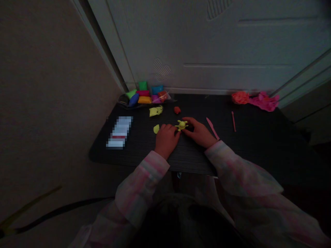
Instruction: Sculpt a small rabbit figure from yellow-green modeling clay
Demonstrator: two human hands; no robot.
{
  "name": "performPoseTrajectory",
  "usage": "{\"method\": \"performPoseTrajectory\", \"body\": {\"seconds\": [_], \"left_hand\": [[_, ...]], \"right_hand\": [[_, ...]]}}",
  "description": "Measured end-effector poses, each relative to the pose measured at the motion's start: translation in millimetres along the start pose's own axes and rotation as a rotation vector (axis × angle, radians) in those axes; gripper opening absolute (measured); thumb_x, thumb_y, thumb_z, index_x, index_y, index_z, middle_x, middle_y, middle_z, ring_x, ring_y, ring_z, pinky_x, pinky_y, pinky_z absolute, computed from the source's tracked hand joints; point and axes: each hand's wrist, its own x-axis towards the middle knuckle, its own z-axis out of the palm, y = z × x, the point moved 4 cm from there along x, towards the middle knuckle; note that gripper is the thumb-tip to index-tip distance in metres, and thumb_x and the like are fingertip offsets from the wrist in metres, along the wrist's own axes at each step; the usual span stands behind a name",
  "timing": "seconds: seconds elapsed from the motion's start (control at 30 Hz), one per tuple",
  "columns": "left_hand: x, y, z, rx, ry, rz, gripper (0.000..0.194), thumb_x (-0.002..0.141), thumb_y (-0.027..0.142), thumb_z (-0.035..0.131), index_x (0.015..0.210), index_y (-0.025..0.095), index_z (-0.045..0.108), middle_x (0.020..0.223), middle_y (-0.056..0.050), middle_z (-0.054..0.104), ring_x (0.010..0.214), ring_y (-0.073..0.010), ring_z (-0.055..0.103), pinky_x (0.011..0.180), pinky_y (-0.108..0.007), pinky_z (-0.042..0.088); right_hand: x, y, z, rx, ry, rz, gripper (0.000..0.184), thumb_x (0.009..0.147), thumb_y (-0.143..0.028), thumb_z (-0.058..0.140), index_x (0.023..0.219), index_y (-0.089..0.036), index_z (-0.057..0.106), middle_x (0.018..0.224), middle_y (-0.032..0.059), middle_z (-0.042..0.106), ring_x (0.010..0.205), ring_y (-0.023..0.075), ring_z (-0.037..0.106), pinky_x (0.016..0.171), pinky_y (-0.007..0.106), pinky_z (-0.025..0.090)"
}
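Note:
A small yellow clay figure (pixel 182 125) with little arms sticking out sits on the dark table (pixel 258 144). My left hand (pixel 166 139) rests curled on the table, its fingertips touching the figure's left side. My right hand (pixel 198 132) curves around the figure from the right, fingers pressed against it. A flat yellow clay bit (pixel 156 129) lies just left of my left hand. A bigger yellow clay lump (pixel 156 111) and a small red clay lump (pixel 177 110) lie behind the hands.
A clear bag of several coloured clay packs (pixel 146 95) stands at the table's back left. Two pink modelling tools (pixel 212 128) (pixel 233 121) lie right of my hands. Orange and pink crumpled wrappers (pixel 254 99) sit at the back right. A blurred card (pixel 119 132) lies left.

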Motion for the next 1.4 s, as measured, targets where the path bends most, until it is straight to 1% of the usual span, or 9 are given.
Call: {"method": "performPoseTrajectory", "body": {"seconds": [0.2,0.37,0.53,0.73,0.83,0.93,1.07,1.27,1.4], "left_hand": [[0,0,-2.4,-0.026,0.06,-0.024,0.017,0.08,0.028,0.048,0.082,0.016,0.06,0.083,-0.007,0.063,0.082,-0.0209,0.051,0.074,-0.034,0.041],[-1,0,-7.1,-0.095,0.129,-0.038,0.019,0.079,0.029,0.051,0.09,0.015,0.058,0.087,-0.006,0.063,0.085,-0.019,0.053,0.079,-0.032,0.041],[-1,0,-8.3,-0.148,0.152,-0.03,0.014,0.079,0.023,0.051,0.088,0.015,0.058,0.084,-0.006,0.064,0.083,-0.0178,0.055,0.076,-0.031,0.042],[-1,0,-7.3,-0.195,0.151,-0.028,0.009,0.079,0.021,0.052,0.084,0.016,0.057,0.083,-0.005,0.064,0.081,-0.0169,0.055,0.072,-0.03,0.043],[-1,-1,-8.8,-0.215,0.162,-0.03,0.015,0.078,0.023,0.054,0.091,0.017,0.056,0.087,-0.005,0.063,0.081,-0.0166,0.055,0.071,-0.03,0.043],[-2,-1,-11.5,-0.219,0.166,0.007,0.019,0.077,0.023,0.054,0.095,0.018,0.056,0.091,-0.005,0.062,0.085,-0.0169,0.053,0.076,-0.031,0.042],[-2,0,-14.0,-0.172,0.185,0.082,0.015,0.078,0.023,0.053,0.091,0.019,0.06,0.089,-0.004,0.061,0.088,-0.0179,0.049,0.078,-0.031,0.041],[-2,0,-12.2,-0.129,0.197,0.107,0.015,0.08,0.025,0.051,0.088,0.019,0.061,0.085,-0.004,0.061,0.086,-0.0176,0.048,0.078,-0.031,0.041],[-2,0,-13.4,-0.132,0.197,0.122,0.015,0.078,0.026,0.054,0.088,0.018,0.061,0.086,-0.004,0.06,0.086,-0.0178,0.048,0.078,-0.031,0.041]], "right_hand": [[2,3,2,0.119,0.043,0.03,0.033,0.07,-0.018,0.059,0.102,-0.02,0.05,0.097,0.0047,0.06,0.09,0.0179,0.059,0.084,0.037,0.046],[4,7,5,0.282,0.049,0.054,0.032,0.071,-0.02,0.059,0.1,-0.02,0.047,0.101,0.0049,0.06,0.092,0.016,0.059,0.085,0.035,0.047],[4,8,7,0.382,0.046,0.075,0.034,0.069,-0.019,0.06,0.099,-0.02,0.046,0.1,0.0051,0.06,0.093,0.0156,0.059,0.087,0.035,0.047],[3,7,7,0.441,0.046,0.108,0.035,0.067,-0.015,0.061,0.098,-0.02,0.047,0.099,0.0042,0.06,0.092,0.0155,0.059,0.087,0.036,0.047],[4,7,7,0.462,0.045,0.12,0.033,0.067,-0.017,0.061,0.097,-0.021,0.047,0.099,0.004,0.061,0.091,0.0154,0.06,0.088,0.036,0.046],[4,7,6,0.475,0.047,0.13,0.031,0.068,-0.019,0.061,0.096,-0.021,0.047,0.098,0.0037,0.061,0.091,0.0154,0.06,0.088,0.035,0.046],[3,7,6,0.485,0.042,0.142,0.034,0.066,-0.017,0.061,0.097,-0.02,0.047,0.094,0.003,0.061,0.088,0.0152,0.06,0.086,0.035,0.047],[2,4,6,0.492,0.036,0.157,0.038,0.063,-0.019,0.063,0.097,-0.02,0.047,0.091,0.0025,0.06,0.085,0.0151,0.059,0.084,0.034,0.046],[2,3,5,0.501,0.033,0.167,0.037,0.063,-0.019,0.062,0.097,-0.019,0.047,0.09,0.0026,0.06,0.084,0.0152,0.059,0.084,0.034,0.046]]}}
